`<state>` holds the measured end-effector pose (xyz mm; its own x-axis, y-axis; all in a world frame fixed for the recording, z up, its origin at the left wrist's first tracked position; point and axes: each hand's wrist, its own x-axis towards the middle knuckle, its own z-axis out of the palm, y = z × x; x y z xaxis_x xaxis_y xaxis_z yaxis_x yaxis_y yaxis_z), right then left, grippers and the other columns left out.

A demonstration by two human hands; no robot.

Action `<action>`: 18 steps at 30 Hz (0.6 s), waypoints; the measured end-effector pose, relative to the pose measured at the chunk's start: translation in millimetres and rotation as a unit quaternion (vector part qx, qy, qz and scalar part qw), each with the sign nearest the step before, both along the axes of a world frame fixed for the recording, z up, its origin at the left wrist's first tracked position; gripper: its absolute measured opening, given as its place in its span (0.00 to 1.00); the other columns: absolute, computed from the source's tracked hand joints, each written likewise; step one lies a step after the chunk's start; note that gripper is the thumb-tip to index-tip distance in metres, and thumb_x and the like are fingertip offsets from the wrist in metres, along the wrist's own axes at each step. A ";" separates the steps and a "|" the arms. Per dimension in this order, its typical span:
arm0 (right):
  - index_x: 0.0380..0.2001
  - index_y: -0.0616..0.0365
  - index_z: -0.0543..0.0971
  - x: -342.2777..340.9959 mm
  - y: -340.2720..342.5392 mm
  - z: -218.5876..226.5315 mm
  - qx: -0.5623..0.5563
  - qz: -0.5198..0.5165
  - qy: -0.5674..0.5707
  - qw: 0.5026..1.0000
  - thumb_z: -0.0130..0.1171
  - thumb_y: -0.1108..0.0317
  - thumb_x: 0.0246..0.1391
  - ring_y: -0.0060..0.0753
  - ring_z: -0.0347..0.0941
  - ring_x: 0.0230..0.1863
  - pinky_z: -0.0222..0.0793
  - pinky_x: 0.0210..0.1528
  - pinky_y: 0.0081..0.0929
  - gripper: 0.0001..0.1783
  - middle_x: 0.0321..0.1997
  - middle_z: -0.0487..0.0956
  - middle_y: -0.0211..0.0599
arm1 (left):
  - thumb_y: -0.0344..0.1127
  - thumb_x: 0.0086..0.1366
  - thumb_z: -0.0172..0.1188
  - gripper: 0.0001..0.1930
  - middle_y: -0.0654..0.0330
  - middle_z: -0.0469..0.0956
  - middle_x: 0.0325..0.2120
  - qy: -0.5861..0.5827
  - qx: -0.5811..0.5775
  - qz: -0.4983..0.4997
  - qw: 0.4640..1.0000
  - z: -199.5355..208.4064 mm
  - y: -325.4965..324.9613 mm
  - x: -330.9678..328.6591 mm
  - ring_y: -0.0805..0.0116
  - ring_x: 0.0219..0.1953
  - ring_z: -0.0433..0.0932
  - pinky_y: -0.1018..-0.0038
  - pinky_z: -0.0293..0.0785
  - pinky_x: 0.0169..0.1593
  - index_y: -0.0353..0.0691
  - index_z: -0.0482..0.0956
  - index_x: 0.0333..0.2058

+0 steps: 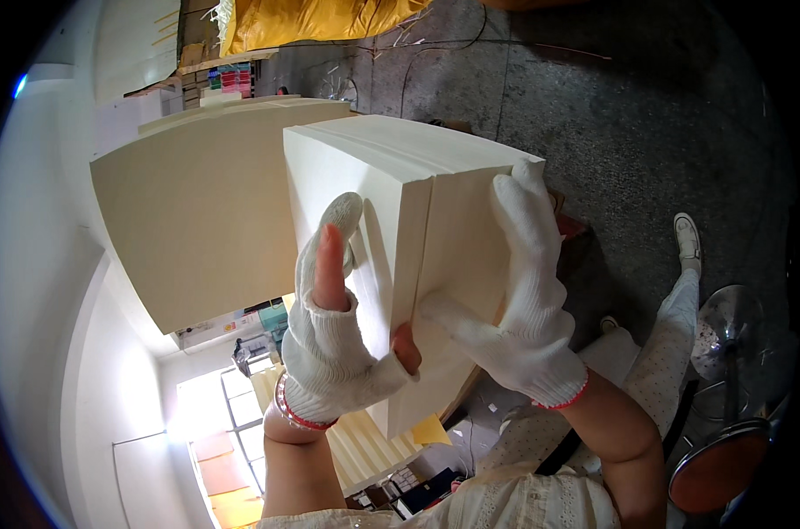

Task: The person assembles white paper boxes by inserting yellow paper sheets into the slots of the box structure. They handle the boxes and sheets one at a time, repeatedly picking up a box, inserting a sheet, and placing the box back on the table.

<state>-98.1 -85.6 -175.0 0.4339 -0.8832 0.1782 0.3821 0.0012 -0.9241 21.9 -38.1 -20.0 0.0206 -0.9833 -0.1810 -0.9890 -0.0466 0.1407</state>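
A thick block of cream paper sheets (391, 176) stands tilted in front of me, with a dark seam running along it where two thinner stacks meet. My left hand (329, 326), in a white knit glove with bare index finger and thumb tip, lies along the block's left face; its thumb presses near the front edge. On the right side my right hand (523, 300), fully gloved in white, spreads against the block, with its fingertips at the upper edge and thumb toward the seam. Between them the two hands hold the block.
Behind the block on the left stands a larger cream stack (197, 203). Yellow sheeting (320, 25) lies at the far side. A round-seated stool (720, 467) is at the lower right, on the grey floor (647, 132). A ridged cream stack (356, 454) sits below the block.
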 end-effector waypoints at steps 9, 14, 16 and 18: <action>0.49 0.42 0.79 -20.1 -11.2 -15.0 -0.285 -0.034 0.014 0.958 0.61 0.64 0.44 0.25 0.66 0.33 0.72 0.52 0.42 0.23 0.27 0.63 0.24 | 0.38 0.57 0.62 0.50 0.40 0.54 0.63 0.031 -0.003 0.031 0.999 0.1 3.3 -1.9 0.47 0.64 0.60 0.51 0.62 0.63 0.42 0.35 0.69; 0.47 0.38 0.80 -2.5 -19.8 -18.2 -0.344 -0.095 0.025 0.934 0.57 0.59 0.44 0.23 0.65 0.27 0.74 0.38 0.30 0.22 0.20 0.60 0.22 | 0.37 0.56 0.62 0.51 0.40 0.54 0.63 0.027 -0.008 0.030 0.999 -0.4 4.4 -2.7 0.47 0.64 0.60 0.52 0.62 0.63 0.41 0.35 0.69; 0.46 0.38 0.80 -0.2 -20.2 -19.6 -0.353 -0.100 0.028 0.930 0.57 0.59 0.44 0.22 0.65 0.26 0.73 0.35 0.27 0.21 0.19 0.59 0.21 | 0.37 0.55 0.62 0.51 0.39 0.54 0.63 0.029 -0.007 0.030 0.999 -0.4 3.9 -2.3 0.47 0.64 0.60 0.53 0.62 0.63 0.41 0.35 0.69; 0.45 0.38 0.80 0.5 -20.9 -20.4 -0.365 -0.103 0.036 0.925 0.57 0.59 0.44 0.21 0.64 0.26 0.73 0.33 0.25 0.21 0.20 0.60 0.21 | 0.36 0.55 0.63 0.51 0.39 0.54 0.63 0.029 -0.006 0.023 0.999 -0.3 3.1 -1.6 0.47 0.64 0.60 0.53 0.62 0.63 0.41 0.35 0.69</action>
